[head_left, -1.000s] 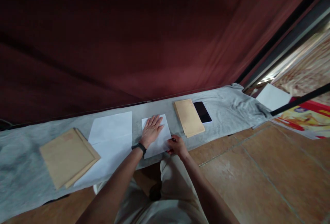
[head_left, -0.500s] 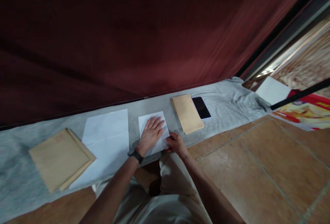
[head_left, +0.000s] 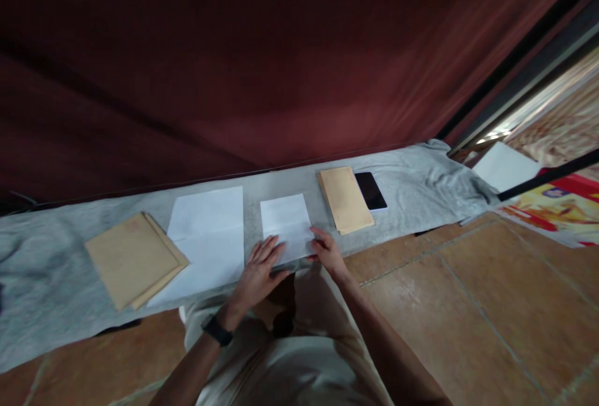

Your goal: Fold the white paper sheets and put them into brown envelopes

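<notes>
A white folded sheet of paper (head_left: 286,214) lies on the grey cloth in front of me. My left hand (head_left: 255,279), with a dark watch on the wrist, rests at the sheet's near left corner, its fingers stretched out and the thumb apart. At the right edge, near the front corner, my right hand (head_left: 328,254) has its fingers bent around the paper's edge; the fingertips are partly hidden. Left of the folded sheet are larger white sheets (head_left: 210,212). Brown envelopes (head_left: 133,256) overlap their left side. Another stack of tan envelopes (head_left: 347,200) lies to the right.
A dark-screened phone (head_left: 371,191) sits beside the right envelope stack. The grey cloth (head_left: 412,188) covers a narrow surface along a dark red curtain (head_left: 281,82). Tiled floor (head_left: 421,300) lies in front, and a red and yellow printed bag (head_left: 561,203) is at the far right.
My left hand has slid back from the middle of the folded sheet to its near left corner, uncovering it. My right hand stays at the right edge. The view has shifted slightly.
</notes>
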Tool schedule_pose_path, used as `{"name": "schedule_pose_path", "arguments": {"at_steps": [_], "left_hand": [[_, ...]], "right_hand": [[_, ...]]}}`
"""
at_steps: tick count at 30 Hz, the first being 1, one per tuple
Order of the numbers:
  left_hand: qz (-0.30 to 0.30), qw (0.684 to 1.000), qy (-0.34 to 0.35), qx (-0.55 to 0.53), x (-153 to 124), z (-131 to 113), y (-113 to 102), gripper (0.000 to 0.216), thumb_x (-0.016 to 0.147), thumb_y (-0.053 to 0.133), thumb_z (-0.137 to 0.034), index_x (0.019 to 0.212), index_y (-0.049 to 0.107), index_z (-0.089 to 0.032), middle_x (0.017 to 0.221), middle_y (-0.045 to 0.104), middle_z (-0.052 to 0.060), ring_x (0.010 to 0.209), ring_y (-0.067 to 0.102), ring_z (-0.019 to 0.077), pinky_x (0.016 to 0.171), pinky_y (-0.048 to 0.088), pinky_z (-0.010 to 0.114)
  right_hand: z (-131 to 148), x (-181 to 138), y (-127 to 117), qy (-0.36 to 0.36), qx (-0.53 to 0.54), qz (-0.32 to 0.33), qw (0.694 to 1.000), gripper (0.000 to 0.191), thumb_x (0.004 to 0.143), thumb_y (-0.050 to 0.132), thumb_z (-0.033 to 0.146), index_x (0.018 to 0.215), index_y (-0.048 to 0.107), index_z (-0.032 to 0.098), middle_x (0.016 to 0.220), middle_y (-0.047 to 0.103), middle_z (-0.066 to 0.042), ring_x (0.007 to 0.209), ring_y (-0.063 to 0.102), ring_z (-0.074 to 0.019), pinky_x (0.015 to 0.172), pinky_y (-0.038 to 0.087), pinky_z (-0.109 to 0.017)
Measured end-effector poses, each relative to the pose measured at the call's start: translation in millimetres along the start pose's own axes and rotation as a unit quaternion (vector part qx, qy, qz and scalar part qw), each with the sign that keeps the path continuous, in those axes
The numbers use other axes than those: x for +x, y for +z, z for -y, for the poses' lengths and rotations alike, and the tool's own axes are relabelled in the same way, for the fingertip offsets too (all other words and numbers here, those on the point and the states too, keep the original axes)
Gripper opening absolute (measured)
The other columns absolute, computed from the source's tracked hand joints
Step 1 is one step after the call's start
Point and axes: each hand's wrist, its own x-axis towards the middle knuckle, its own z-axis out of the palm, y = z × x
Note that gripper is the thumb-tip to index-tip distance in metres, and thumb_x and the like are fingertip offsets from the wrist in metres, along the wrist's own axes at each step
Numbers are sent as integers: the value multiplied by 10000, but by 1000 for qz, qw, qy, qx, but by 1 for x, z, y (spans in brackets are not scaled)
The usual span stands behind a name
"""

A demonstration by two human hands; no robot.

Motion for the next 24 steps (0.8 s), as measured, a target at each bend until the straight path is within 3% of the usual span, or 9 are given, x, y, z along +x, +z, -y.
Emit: {"name": "schedule_pose_path", "arguments": {"at_steps": [6, 11, 14, 16, 19, 21, 24], "left_hand": [[-34, 999, -2, -6, 0, 1, -8, 438, 931, 589, -281, 1367, 597, -250, 1445, 596, 79, 1347, 539, 257, 1139, 452, 487], [-41, 998, 30, -20, -7, 8, -13, 300, 962, 535, -242, 1208, 705, -271, 1296, 703, 46, 1238, 629, 230, 1068, 516, 462], [-59, 996, 43, -42, -11, 9, -16, 278, 998, 500, -305, 1163, 721, -268, 1218, 740, 45, 1151, 676, 216, 1012, 547, 443], [-62, 995, 52, -54, -11, 9, -17, 274, 1005, 496, -327, 1126, 733, -265, 1177, 756, 42, 1105, 693, 213, 993, 551, 436], [-55, 994, 52, -73, -9, 9, -18, 249, 993, 523, -336, 1081, 746, -266, 1120, 771, 38, 1064, 703, 210, 991, 547, 433], [-48, 994, 41, -89, -8, 11, -19, 223, 971, 562, -343, 1061, 751, -269, 1110, 773, 41, 1071, 699, 217, 1004, 539, 440], [-57, 990, -10, -127, -6, 17, -19, 221, 941, 587, -356, 1062, 749, -267, 1154, 760, 52, 1116, 684, 232, 1023, 529, 438]], "right_hand": [[7, -5, -9, -7, 10, 37, 999, 334, 718, 694, 419, 1001, 731, 245, 921, 658, -37, 804, 638, -218, 650, 626, -388], [0, -19, -25, -28, 26, 76, 996, 335, 780, 667, 431, 1051, 744, 248, 1047, 683, -45, 853, 672, -212, 774, 626, -412], [-7, -24, -36, -101, -30, 84, 991, 311, 855, 591, 350, 1116, 733, 258, 1034, 694, -51, 889, 687, -213, 850, 604, -421], [-9, -25, -40, -194, -134, 78, 969, 317, 875, 576, 263, 1152, 728, 265, 1064, 690, -63, 974, 671, -220, 912, 574, -421], [-7, -24, -41, -312, -295, 63, 901, 344, 876, 588, 152, 1168, 738, 257, 1135, 659, -90, 1093, 617, -233, 997, 516, -424], [-3, -21, -39, -343, -363, 56, 865, 340, 864, 605, 106, 1133, 753, 252, 1182, 647, -98, 1150, 587, -244, 1030, 485, -428], [4, -15, -34, -329, -421, 52, 844, 299, 870, 621, 97, 1092, 753, 246, 1236, 660, -86, 1191, 572, -246, 1055, 449, -428]]}}
